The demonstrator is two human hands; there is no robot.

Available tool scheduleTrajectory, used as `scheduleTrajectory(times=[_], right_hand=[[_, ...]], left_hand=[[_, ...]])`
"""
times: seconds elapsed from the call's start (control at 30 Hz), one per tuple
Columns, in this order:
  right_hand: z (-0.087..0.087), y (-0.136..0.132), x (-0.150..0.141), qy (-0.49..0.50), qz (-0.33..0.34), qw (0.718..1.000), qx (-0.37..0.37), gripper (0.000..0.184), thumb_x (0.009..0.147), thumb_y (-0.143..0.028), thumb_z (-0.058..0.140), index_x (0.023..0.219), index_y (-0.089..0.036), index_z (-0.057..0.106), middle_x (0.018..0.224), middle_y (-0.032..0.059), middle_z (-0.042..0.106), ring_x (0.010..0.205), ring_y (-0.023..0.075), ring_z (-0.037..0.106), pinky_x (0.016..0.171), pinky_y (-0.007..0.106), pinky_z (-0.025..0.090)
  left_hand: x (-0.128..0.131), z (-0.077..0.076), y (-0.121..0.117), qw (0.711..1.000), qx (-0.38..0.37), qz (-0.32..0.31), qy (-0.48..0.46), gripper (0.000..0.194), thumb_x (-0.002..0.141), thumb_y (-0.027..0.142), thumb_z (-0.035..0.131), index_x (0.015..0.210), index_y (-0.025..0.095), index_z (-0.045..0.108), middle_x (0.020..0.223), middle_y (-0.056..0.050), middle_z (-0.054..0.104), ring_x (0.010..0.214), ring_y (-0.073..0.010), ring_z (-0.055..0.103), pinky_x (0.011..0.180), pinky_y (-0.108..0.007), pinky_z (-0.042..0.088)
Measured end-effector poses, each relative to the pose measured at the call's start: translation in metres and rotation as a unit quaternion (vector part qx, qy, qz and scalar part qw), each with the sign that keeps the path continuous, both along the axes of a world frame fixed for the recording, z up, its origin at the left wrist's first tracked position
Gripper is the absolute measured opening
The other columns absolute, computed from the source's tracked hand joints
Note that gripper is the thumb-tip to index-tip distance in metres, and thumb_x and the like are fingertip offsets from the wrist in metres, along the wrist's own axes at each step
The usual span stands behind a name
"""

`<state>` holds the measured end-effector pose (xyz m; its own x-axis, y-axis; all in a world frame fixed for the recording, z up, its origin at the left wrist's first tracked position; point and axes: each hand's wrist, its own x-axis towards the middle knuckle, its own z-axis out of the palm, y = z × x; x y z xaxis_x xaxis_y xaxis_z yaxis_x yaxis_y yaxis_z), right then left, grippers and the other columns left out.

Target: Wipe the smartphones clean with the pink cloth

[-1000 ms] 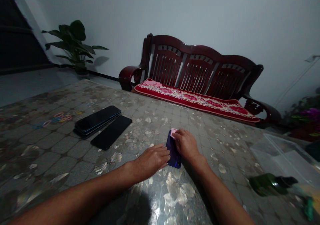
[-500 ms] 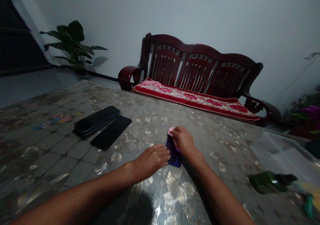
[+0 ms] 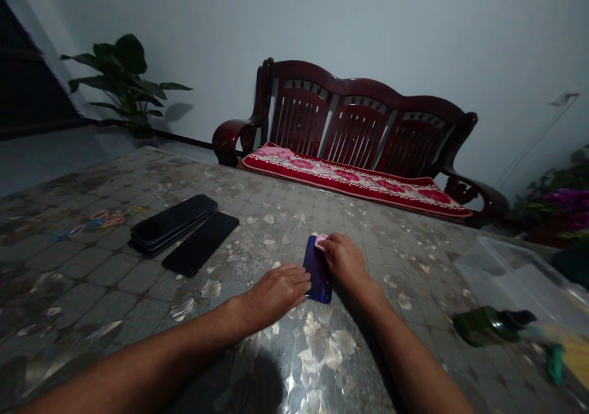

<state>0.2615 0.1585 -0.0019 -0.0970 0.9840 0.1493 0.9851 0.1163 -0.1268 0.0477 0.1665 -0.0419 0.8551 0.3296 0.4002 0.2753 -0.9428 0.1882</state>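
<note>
A blue-purple phone (image 3: 317, 272) lies on the table in front of me, its glossy surface facing up. My left hand (image 3: 281, 288) rests at its left edge, fingers stretched out and touching it. Pinched in my right hand (image 3: 344, 259) is a small pink pad (image 3: 321, 242), pressed on the phone near its far end. Part of the pad is hidden under my fingers. To the left lie a stack of dark phones (image 3: 175, 221) and a single black phone (image 3: 201, 243) beside it.
Colourful rubber bands (image 3: 99, 219) lie at the far left of the patterned table (image 3: 248, 242). On the right are a green bottle (image 3: 483, 326) on its side and a clear plastic box (image 3: 510, 279). A wooden bench (image 3: 354, 86) stands beyond the table.
My right hand has shifted the pink pad slightly right over the phone's far end, uncovering more of its surface. My left hand has stayed at the phone's edge. The view has shifted slightly.
</note>
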Motion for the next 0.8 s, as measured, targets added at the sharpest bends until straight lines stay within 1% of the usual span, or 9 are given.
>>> scheduleTrajectory(times=[0.1, 0.2, 0.3, 0.37, 0.4, 0.53, 0.6, 0.67, 0.8], right_hand=[[0.002, -0.005, -0.003, 0.008, 0.013, 1.0, -0.007, 0.028, 0.099, -0.021, 0.051, 0.112, -0.023, 0.076, 0.109, 0.009, 0.07, 0.1, 0.0219, 0.059, 0.087, 0.03, 0.041], [0.002, -0.02, -0.007, 0.031, 0.073, 0.997, -0.019, 0.028, 0.095, -0.017, 0.055, 0.112, -0.023, 0.075, 0.112, 0.0081, 0.069, 0.104, 0.0217, 0.058, 0.09, 0.03, 0.041], [0.001, -0.033, -0.007, 0.041, 0.121, 0.991, -0.028, 0.027, 0.094, -0.017, 0.057, 0.113, -0.024, 0.075, 0.113, 0.0066, 0.069, 0.103, 0.021, 0.059, 0.09, 0.03, 0.041], [0.001, -0.036, -0.003, 0.035, 0.119, 0.992, -0.029, 0.027, 0.095, -0.018, 0.057, 0.112, -0.025, 0.076, 0.111, 0.0064, 0.07, 0.101, 0.0212, 0.06, 0.089, 0.031, 0.041], [0.001, -0.035, -0.001, 0.03, 0.107, 0.993, -0.026, 0.027, 0.096, -0.019, 0.056, 0.113, -0.025, 0.075, 0.111, 0.0066, 0.07, 0.101, 0.0215, 0.06, 0.089, 0.031, 0.041], [0.001, -0.022, 0.009, 0.017, 0.028, 0.999, -0.013, 0.026, 0.099, -0.023, 0.053, 0.112, -0.025, 0.076, 0.107, 0.0084, 0.07, 0.098, 0.0215, 0.061, 0.085, 0.03, 0.041], [0.0, -0.017, 0.011, 0.021, 0.012, 1.0, -0.006, 0.025, 0.099, -0.024, 0.054, 0.109, -0.024, 0.076, 0.104, 0.0085, 0.07, 0.095, 0.0212, 0.06, 0.084, 0.029, 0.041], [-0.001, -0.017, 0.01, 0.034, 0.025, 0.999, 0.005, 0.024, 0.099, -0.022, 0.053, 0.107, -0.022, 0.076, 0.104, 0.0085, 0.07, 0.096, 0.0206, 0.059, 0.086, 0.029, 0.041], [-0.006, -0.029, 0.009, 0.066, 0.092, 0.994, 0.012, 0.025, 0.096, -0.015, 0.054, 0.106, -0.021, 0.076, 0.108, 0.0074, 0.068, 0.1, 0.0196, 0.057, 0.089, 0.028, 0.041]], left_hand=[[0.0, -0.002, 0.0, 1.0, 0.004, 0.002, -0.008, 0.011, 0.095, 0.019, 0.062, 0.103, 0.018, 0.07, 0.111, -0.008, 0.076, 0.102, -0.0202, 0.072, 0.103, -0.037, 0.051], [0.0, -0.001, 0.0, 1.0, 0.001, 0.002, -0.006, 0.013, 0.094, 0.017, 0.062, 0.105, 0.018, 0.07, 0.112, -0.008, 0.076, 0.104, -0.0211, 0.072, 0.104, -0.038, 0.051], [0.0, 0.002, 0.0, 1.0, -0.008, -0.003, -0.002, 0.013, 0.094, 0.017, 0.063, 0.105, 0.018, 0.07, 0.111, -0.006, 0.076, 0.103, -0.0206, 0.072, 0.103, -0.038, 0.052], [-0.001, 0.002, -0.001, 1.0, -0.009, -0.003, -0.006, 0.013, 0.094, 0.017, 0.063, 0.105, 0.018, 0.07, 0.112, -0.006, 0.076, 0.103, -0.0204, 0.072, 0.103, -0.037, 0.052], [-0.001, 0.002, -0.001, 1.0, -0.008, -0.003, -0.01, 0.013, 0.094, 0.017, 0.063, 0.105, 0.018, 0.07, 0.113, -0.007, 0.076, 0.103, -0.0205, 0.072, 0.103, -0.037, 0.052], [-0.002, 0.0, -0.001, 1.0, 0.0, 0.001, -0.018, 0.015, 0.094, 0.018, 0.063, 0.107, 0.018, 0.071, 0.116, -0.007, 0.076, 0.106, -0.0209, 0.072, 0.104, -0.037, 0.052], [-0.002, -0.002, 0.0, 1.0, -0.001, 0.003, -0.009, 0.016, 0.095, 0.019, 0.062, 0.109, 0.018, 0.071, 0.118, -0.007, 0.076, 0.109, -0.0208, 0.072, 0.105, -0.038, 0.052], [-0.003, -0.004, 0.001, 1.0, 0.001, 0.004, -0.003, 0.018, 0.096, 0.02, 0.061, 0.111, 0.019, 0.071, 0.119, -0.008, 0.076, 0.109, -0.0211, 0.072, 0.105, -0.039, 0.052], [-0.004, -0.006, 0.002, 1.0, 0.006, 0.004, -0.009, 0.019, 0.097, 0.019, 0.06, 0.112, 0.018, 0.071, 0.118, -0.008, 0.076, 0.109, -0.0218, 0.072, 0.105, -0.041, 0.053]])
